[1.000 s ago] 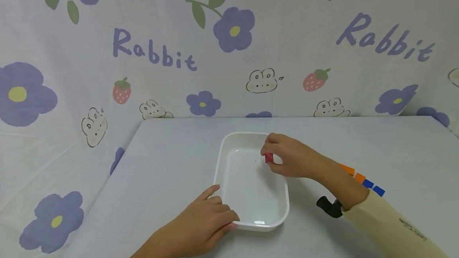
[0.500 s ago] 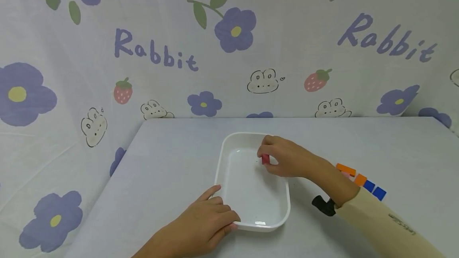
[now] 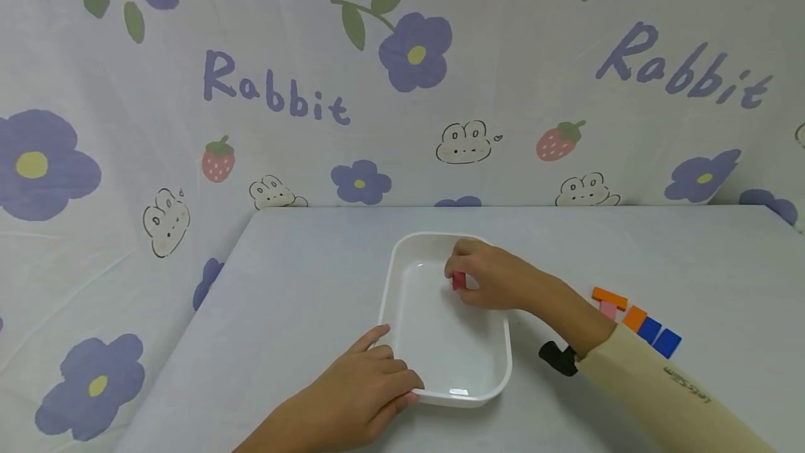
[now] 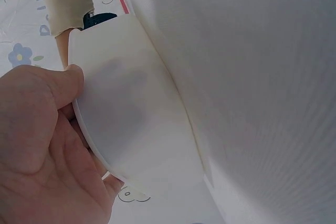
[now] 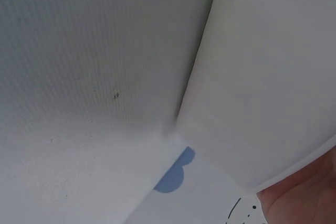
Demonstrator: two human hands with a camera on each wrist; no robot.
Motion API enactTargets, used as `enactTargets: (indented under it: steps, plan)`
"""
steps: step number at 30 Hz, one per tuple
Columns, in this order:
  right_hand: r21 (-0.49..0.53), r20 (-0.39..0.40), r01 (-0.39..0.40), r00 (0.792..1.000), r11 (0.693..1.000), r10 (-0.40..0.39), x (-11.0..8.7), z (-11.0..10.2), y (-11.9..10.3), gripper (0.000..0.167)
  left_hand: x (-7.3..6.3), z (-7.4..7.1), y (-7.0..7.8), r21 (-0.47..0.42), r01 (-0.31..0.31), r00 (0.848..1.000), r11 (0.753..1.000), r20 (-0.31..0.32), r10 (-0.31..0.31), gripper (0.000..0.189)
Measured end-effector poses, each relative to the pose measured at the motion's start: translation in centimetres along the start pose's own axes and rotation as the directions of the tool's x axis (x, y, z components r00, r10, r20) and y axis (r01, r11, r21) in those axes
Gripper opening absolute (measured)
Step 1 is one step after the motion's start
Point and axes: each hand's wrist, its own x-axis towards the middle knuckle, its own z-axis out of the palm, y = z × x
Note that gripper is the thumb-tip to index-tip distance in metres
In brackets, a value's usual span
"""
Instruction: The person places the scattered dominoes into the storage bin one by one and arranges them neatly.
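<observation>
1. One small red rectangular block [image 3: 459, 281], pinched in the right hand [image 3: 493, 275] between thumb and bent fingers, one face visible in the gap between them.
2. Below that pinch: a shallow white rectangular tray [image 3: 434, 348] with rounded corners and a glossy floor, right rim passing beneath the right hand. Red block within the tray's outline, toward the far end; contact with the floor impossible to tell.
3. Left of the pinch and nearer the camera: the left hand [image 3: 371, 390], gripping the near left corner of the tray, fingers over the rim, thumb against the outer wall.
4. Right of the pinch, past the forearm, on the white table [image 3: 302, 285]: two orange blocks [image 3: 635, 317], one pink block [image 3: 607, 309] and two blue blocks [image 3: 667, 342], in a slanting row, well apart from the grip.
5. Rightward behind the grip: a beige sleeve [image 3: 666, 390] with dark lettering, and a black object [image 3: 558, 358] beside its cuff, partly hidden.
6. Beyond the pinch: a white cloth [image 3: 283, 33] printed with purple flowers.
</observation>
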Motion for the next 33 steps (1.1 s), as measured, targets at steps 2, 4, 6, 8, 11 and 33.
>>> enactTargets:
  steps: [2, 4, 6, 8, 11, 33]
  plan:
    - [0.006, 0.005, -0.004, 1.000, 1.000, 0.004, 0.1, 0.0, -0.1, 0.016, 0.0, 0.0, 0.0, 0.008, -0.006, 1.000, 1.000, -0.009, 0.006, 0.022]
    - [0.009, 0.008, -0.004, 1.000, 1.000, 0.004, 0.2, 0.1, -0.1, 0.016, 0.0, 0.0, 0.0, 0.011, -0.011, 1.000, 1.000, -0.013, 0.011, 0.022]
    - [0.008, 0.009, 0.002, 1.000, 1.000, -0.002, 0.3, 0.3, -0.1, 0.015, 0.0, 0.0, 0.0, 0.008, -0.010, 1.000, 1.000, -0.013, 0.010, 0.021]
    - [0.005, 0.013, 0.010, 1.000, 1.000, -0.010, 0.4, 0.4, -0.1, 0.015, 0.0, 0.1, 0.0, 0.008, -0.009, 1.000, 1.000, -0.011, 0.009, 0.020]
    - [0.004, 0.022, 0.016, 1.000, 1.000, -0.017, 0.6, 0.6, -0.2, 0.015, 0.0, 0.1, 0.0, -0.001, -0.005, 1.000, 1.000, -0.007, 0.005, 0.019]
    - [-0.041, 0.015, 0.070, 0.997, 0.997, -0.070, 2.1, 2.0, -0.5, 0.015, -0.1, 0.0, -0.1, -0.005, -0.015, 0.999, 1.000, -0.032, 0.015, 0.019]
